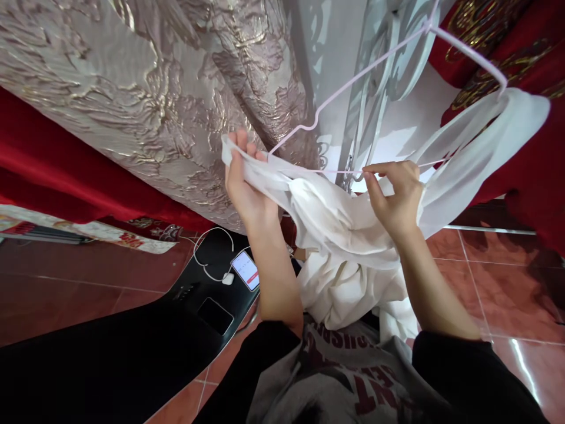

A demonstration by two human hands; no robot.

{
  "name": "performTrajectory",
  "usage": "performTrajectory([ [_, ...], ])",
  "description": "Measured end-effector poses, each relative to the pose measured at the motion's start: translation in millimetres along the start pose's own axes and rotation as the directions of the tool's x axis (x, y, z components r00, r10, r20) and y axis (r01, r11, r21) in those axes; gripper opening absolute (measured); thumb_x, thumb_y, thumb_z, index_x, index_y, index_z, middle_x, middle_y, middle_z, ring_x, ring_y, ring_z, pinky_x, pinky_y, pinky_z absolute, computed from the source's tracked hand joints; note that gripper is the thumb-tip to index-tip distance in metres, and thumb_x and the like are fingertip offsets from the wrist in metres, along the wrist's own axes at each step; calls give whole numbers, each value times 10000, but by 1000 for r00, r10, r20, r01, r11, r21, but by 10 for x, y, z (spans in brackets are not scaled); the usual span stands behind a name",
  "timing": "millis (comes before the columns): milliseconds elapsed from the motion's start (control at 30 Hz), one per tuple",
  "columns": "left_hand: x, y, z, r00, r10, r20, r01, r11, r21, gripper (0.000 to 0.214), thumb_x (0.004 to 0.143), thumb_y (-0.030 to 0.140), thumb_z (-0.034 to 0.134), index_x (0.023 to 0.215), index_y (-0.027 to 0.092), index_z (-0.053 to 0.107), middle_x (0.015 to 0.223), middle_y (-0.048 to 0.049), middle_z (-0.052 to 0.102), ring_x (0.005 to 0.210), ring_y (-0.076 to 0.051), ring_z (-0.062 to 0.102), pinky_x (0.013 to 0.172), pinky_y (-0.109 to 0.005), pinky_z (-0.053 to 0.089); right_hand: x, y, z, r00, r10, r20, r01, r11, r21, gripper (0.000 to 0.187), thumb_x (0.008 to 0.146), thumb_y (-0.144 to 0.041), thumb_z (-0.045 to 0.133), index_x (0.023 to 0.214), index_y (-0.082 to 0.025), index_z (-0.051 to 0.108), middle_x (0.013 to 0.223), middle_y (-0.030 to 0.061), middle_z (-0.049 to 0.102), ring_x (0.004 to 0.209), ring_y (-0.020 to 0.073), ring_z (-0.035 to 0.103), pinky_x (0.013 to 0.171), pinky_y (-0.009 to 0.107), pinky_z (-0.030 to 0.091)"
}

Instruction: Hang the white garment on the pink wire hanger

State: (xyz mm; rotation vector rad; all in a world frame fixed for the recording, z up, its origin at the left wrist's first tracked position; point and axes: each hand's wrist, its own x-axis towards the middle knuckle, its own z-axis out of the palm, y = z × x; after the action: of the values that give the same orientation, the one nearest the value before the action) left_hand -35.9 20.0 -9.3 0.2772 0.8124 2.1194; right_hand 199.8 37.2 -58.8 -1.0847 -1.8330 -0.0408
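A pale pink clothes hanger (pixel 353 78) hangs tilted in front of me, its hook end cut off at the top. A white sheer garment (pixel 481 171) is draped over its right end, and its lower folds (pixel 344 288) bunch up near my lap. My left hand (pixel 251 191) is closed on the garment's edge beside the hanger's left corner, with the sheer cloth lying across the palm. With thumb and forefinger, my right hand (pixel 397 194) pinches the hanger's thin lower bar near its middle. Cloth passes behind the right wrist.
Shiny embossed fabric (pixel 163 106) hangs at the left, above red cloth (pixel 79 165). A grey scrolled metal frame (pixel 375 88) stands behind the hanger. Red gold-patterned fabric (pixel 481 35) hangs at right. A black surface (pixel 132 347) holds a lit phone (pixel 245 271) and a white cable.
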Motion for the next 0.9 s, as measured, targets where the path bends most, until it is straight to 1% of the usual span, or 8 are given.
performTrajectory([
  [133,-128,-312,-167,997,36,65,-41,997,70,199,1015,184,548,1203,146,602,1510,-110,582,1221,-180,640,1046,-315,511,-44,-59,24,1000,-1,-22,1,1000,31,187,993,-333,568,965,-239,727,872,17,746,852,177,650,922,388,443],
  [300,-529,-630,-59,978,-101,181,73,986,152,359,1053,432,446,1178,147,627,1089,-125,745,1021,-221,731,998,-381,533,-66,-143,68,999,-16,-46,19,998,61,176,988,-278,557,996,-235,727,915,26,758,858,180,659,904,394,466],
  [500,-602,-735,-53,972,54,230,-65,997,41,316,948,514,613,1029,208,612,810,-27,621,891,-204,706,799,-297,554,-37,-204,-89,997,-81,2,79,979,189,176,979,-207,572,1085,-251,706,1047,16,759,970,179,698,939,394,496],
  [533,-590,-738,-63,966,69,248,-76,997,21,298,934,501,642,997,213,602,790,-19,600,860,-193,695,741,-273,542,-36,-172,-150,996,-84,-40,91,973,211,197,979,-208,574,1124,-264,697,1107,21,744,1039,193,694,969,410,497],
  [600,-562,-733,-76,960,72,269,-78,997,12,279,927,484,665,947,222,575,769,-13,574,821,-180,676,665,-249,518,-42,-35,-299,956,-40,-290,96,978,184,244,980,-236,582,1201,-290,673,1197,42,691,1165,232,652,1025,458,483],
  [700,-514,-724,-80,961,47,273,-64,996,54,287,934,493,661,917,229,547,771,-18,563,820,-181,665,646,-250,512,-51,317,-530,778,119,-616,-83,993,87,359,947,-329,655,1303,-289,624,1283,100,604,1222,291,594,1027,501,467],
  [800,-472,-740,-78,961,45,272,-67,995,72,322,920,522,672,918,231,535,778,-19,561,843,-186,664,653,-252,509,-49,657,-671,849,316,-424,-270,948,166,409,913,-439,694,1260,-232,634,1231,157,609,1148,310,608,929,476,510],
  [900,-461,-777,-72,961,55,271,-71,996,50,357,890,540,706,924,233,527,770,-13,558,837,-183,660,649,-245,499,-38,815,-716,894,337,-296,-326,941,87,337,907,-483,689,1081,-196,671,1222,188,551,1105,309,569,814,424,514],
])
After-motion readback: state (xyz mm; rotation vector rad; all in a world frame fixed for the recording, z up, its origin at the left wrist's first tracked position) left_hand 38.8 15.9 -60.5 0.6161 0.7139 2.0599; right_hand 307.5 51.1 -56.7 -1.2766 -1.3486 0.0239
